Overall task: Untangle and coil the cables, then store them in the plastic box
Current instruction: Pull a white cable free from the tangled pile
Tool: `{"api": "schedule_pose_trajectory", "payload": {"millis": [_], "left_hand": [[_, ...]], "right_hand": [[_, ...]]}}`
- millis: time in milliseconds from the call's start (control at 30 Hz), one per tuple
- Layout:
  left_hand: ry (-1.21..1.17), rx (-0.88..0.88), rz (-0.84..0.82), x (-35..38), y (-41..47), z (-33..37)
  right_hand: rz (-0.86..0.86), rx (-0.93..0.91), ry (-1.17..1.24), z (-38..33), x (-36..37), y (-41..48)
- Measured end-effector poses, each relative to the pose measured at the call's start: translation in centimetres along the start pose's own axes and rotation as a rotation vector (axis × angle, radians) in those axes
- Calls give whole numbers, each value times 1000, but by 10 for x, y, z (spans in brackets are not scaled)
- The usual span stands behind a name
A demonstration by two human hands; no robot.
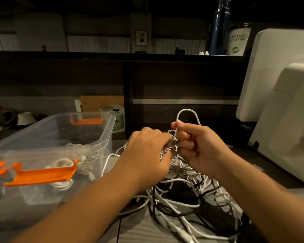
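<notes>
right hand (pixel 195 148) curled round white cable (pixel 189 112), loop standing above thumb (head view) | left hand (pixel 147 149) pinches same cable at knot, just beside right | cable tangle (pixel 191 192), white and black, on table (pixel 139 230) below both hands | plastic box (pixel 111 125) just left of tangle, coiled cables (pixel 62 185) inside, orange latch (pixel 42 174) on near wall

The plastic box (pixel 98 130) is sitting on the table (pixel 135 228) at the left with coiled cables (pixel 61 186) lying in it, the cable tangle (pixel 188 195) is lying just right of it under the left hand (pixel 147 151) and right hand (pixel 197 146), and a monitor (pixel 274 71) is standing further right.
</notes>
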State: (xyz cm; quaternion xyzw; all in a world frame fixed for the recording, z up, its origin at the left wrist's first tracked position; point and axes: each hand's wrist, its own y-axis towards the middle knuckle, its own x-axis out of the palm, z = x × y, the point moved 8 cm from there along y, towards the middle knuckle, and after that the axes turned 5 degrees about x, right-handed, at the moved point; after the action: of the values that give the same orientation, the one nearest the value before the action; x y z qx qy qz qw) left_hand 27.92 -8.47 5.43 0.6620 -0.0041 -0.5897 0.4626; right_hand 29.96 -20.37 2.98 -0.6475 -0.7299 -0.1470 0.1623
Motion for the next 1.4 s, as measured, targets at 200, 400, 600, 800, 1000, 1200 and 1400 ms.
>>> {"api": "schedule_pose_trajectory", "payload": {"millis": [200,400,600,800,1000,1200,1400], "left_hand": [[-494,-126,131,-7,-2,-12],[-846,-256,281,-10,-1,-30],[-1284,-404,120,11,1,-26],[-1358,-499,35,20,-2,-30],[-1555,-546,-82,23,-5,-18],[-1682,-549,131,7,-2,-29],[-1485,-590,307,3,-2,-48]], "right_hand": [[147,-137,-251,-12,-7,-4],[426,-930,-1166,-45,17,-38],[424,-670,-1443,-37,6,-14],[319,-582,-1041,-33,-2,-11],[433,-625,-1001,-42,-16,-16],[150,-481,-1465,1,28,-8],[-41,-509,-1601,21,51,-15]]}}
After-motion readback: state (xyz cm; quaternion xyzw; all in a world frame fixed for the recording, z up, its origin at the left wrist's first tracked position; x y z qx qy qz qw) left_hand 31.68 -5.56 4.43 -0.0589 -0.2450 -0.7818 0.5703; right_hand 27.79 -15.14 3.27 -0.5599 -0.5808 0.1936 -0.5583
